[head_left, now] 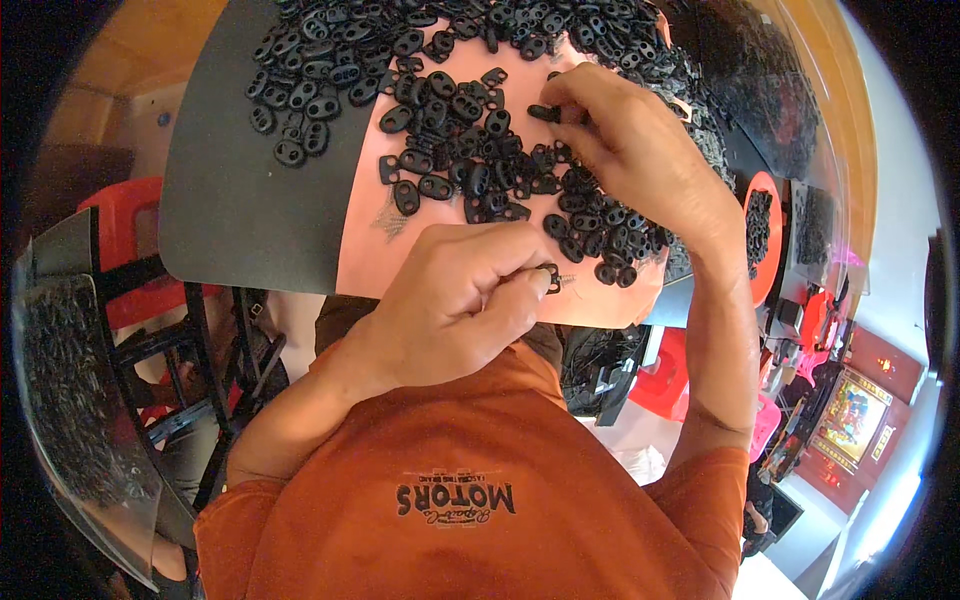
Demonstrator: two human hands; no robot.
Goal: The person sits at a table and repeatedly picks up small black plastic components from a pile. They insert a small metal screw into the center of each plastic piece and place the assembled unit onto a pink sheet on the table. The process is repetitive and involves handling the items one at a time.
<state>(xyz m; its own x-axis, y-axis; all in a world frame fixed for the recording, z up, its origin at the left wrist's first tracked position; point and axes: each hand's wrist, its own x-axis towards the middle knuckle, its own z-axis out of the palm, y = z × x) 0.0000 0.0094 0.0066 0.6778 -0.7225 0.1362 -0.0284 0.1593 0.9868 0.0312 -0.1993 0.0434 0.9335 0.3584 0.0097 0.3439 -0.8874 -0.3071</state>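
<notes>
My left hand [455, 300] is closed above the near edge of a pink sheet [365, 255]. Between its thumb and forefinger it pinches a small black cord lock plunger [554, 279], and a thin metal spring seems to stick out to the right. My right hand [640, 150], farther off, pinches a black oval cord lock shell [543, 113] in its fingertips. Between the hands lies a loose heap of cord lock parts [475, 150], oval shells mixed with small plungers. More oval pieces [595, 225] lie below my right wrist. Small springs [390, 218] rest on the sheet's left part.
The dark table [240, 210] bears a large heap of black cord locks [330, 60] along its far side. A clear bag of black parts [760, 90] is at the far right, near a red-rimmed tray [765, 190]. Red stools [125, 235] stand beside the table.
</notes>
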